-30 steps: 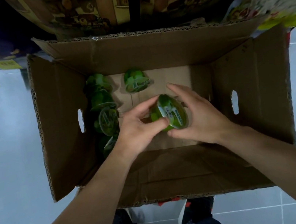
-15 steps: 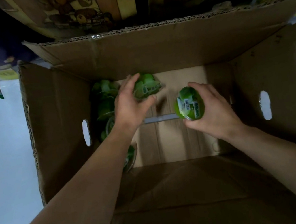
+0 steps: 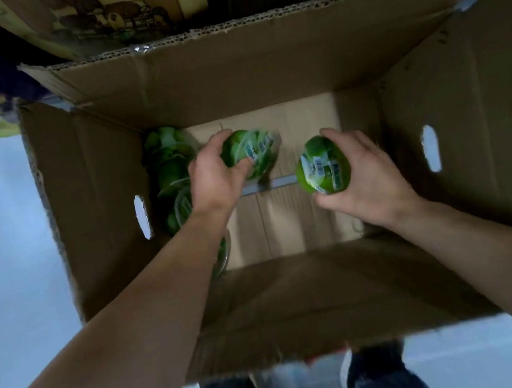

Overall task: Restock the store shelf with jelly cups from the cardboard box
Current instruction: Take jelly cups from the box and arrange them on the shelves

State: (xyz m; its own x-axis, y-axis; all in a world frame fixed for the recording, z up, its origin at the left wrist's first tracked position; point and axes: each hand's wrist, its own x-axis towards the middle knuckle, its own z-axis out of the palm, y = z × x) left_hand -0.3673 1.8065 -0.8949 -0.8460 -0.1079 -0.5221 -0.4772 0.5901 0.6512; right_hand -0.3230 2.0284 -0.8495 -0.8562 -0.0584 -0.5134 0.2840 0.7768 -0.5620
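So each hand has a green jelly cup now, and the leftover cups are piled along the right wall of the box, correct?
Not quite: the head view shows the leftover cups along the left wall of the box. The left hand and right hand do each hold one.

Bare forearms, dark trousers

Box floor bare centre and right; jelly cups crowd left wall, perhaps stacked.

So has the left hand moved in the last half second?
Yes. The left hand, which then lay over the loose jelly cup near the cardboard box's far wall with fingers extended, now grips that cup, staying near that wall.
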